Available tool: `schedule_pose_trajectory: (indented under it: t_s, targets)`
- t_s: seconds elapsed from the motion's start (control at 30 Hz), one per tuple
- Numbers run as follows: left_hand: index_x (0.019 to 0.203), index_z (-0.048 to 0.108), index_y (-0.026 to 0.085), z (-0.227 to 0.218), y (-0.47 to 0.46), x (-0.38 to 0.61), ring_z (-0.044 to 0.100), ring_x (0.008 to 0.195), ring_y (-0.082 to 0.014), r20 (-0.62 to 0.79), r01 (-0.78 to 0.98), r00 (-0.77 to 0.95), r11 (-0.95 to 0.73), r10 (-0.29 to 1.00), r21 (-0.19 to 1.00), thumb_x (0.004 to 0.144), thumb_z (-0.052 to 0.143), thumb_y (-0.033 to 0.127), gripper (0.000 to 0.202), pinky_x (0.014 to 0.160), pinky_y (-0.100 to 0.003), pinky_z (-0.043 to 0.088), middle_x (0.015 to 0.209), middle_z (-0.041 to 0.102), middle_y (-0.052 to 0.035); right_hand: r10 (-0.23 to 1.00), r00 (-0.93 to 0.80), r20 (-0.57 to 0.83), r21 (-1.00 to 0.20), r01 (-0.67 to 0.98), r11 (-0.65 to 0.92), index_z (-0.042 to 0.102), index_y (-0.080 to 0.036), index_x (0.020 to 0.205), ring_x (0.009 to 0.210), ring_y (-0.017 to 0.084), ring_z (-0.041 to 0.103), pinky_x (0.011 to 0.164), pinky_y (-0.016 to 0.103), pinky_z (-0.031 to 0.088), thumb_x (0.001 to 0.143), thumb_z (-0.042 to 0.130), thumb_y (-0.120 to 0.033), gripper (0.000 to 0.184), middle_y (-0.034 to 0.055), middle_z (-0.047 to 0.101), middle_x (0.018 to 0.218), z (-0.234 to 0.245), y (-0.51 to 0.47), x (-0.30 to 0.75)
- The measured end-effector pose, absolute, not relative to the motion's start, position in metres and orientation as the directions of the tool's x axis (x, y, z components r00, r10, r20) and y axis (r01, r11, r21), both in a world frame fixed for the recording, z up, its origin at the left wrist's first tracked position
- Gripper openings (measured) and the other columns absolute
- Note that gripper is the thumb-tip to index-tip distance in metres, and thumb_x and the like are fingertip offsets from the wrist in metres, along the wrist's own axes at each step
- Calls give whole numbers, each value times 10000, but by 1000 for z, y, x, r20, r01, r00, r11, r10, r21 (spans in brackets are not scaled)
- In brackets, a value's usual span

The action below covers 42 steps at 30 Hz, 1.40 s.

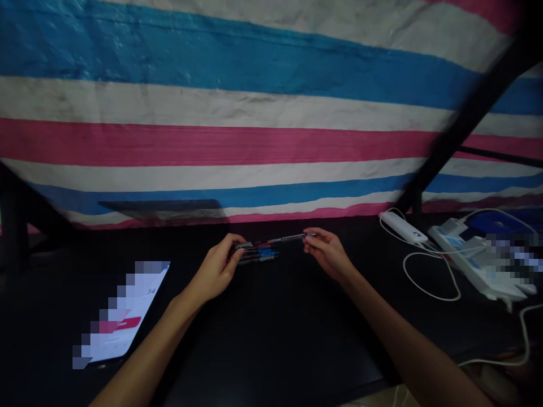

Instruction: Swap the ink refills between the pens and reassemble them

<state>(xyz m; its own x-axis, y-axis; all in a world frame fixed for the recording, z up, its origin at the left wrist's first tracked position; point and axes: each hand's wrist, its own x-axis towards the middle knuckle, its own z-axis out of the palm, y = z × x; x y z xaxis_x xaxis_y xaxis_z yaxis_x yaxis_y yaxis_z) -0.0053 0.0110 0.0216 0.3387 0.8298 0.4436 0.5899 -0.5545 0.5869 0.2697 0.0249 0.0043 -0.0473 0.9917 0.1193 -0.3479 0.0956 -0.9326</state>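
Observation:
My right hand pinches one end of a slim pen with a clear barrel, held nearly level above the dark table. The pen's other end reaches toward my left hand, whose fingers are closed around the ends of several pens. These lie side by side, with blue, red and dark parts showing. Whether my left fingers also grip the slim pen I cannot tell, since the ends there overlap.
A lit tablet or phone screen lies at the left. On the right are a white power bank-like device, a power strip, loose white cables and a blue item. Behind the black table hangs a striped sheet.

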Motion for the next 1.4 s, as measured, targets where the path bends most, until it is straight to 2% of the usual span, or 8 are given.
schedule_pose_trajectory:
  t_s: [0.47,0.63,0.73,0.83,1.0,1.17,1.3,1.4]
  targets:
    - [1008,535,199,18,-1,16,576,746,-156,409,516,400,-570,820,640,913,431,291,169,682,-286,452,880,623,-31,978,-165,126,-972,-219,89,660,-163,796,524,117,555,510,250,452,691,745,-359,238,21,631,652,-2,14,249]
    - [1020,556,209,11,1,15,585,865,-182,420,511,417,-590,806,625,902,462,279,165,752,-317,450,973,623,-53,991,-132,-15,-994,113,0,551,-142,500,302,62,354,310,194,232,850,455,-579,567,-13,424,375,0,12,251]
    - [1008,555,207,12,3,14,588,880,-184,411,502,410,-577,815,644,905,456,272,157,772,-322,448,965,628,-50,978,-185,102,-993,36,110,622,-169,869,462,90,503,369,189,366,805,582,-482,322,20,586,685,6,10,253]
    - [990,547,204,14,3,13,590,819,-174,398,502,382,-549,834,668,904,453,278,148,705,-291,450,938,634,-44,931,-271,244,-969,-93,227,529,-261,1079,731,136,580,557,244,502,624,785,-261,522,32,563,1024,11,8,255]
    - [945,534,198,15,2,14,572,736,-156,398,495,364,-537,842,683,900,454,279,122,639,-256,429,870,639,-26,936,-265,231,-972,-16,235,575,-198,929,586,126,560,535,264,474,824,599,-330,170,13,587,730,11,5,251]
    - [935,536,198,17,2,14,568,742,-158,401,495,361,-537,842,683,897,454,274,118,650,-254,419,869,639,-26,932,-243,267,-956,54,288,561,-220,1035,775,156,593,564,238,482,719,719,-292,361,57,603,986,13,2,248]
    - [942,541,198,16,2,14,562,732,-157,383,500,362,-524,850,689,897,452,290,136,645,-247,411,861,636,-24,950,-216,224,-972,27,235,578,-177,987,565,127,580,517,248,478,813,609,-362,256,27,621,727,15,1,247]
    - [957,544,200,15,2,14,558,728,-156,378,493,366,-522,850,696,898,448,293,147,636,-243,407,857,630,-22,956,-197,218,-974,24,227,544,-186,1102,573,132,598,474,236,465,825,584,-387,344,61,645,851,15,1,247]
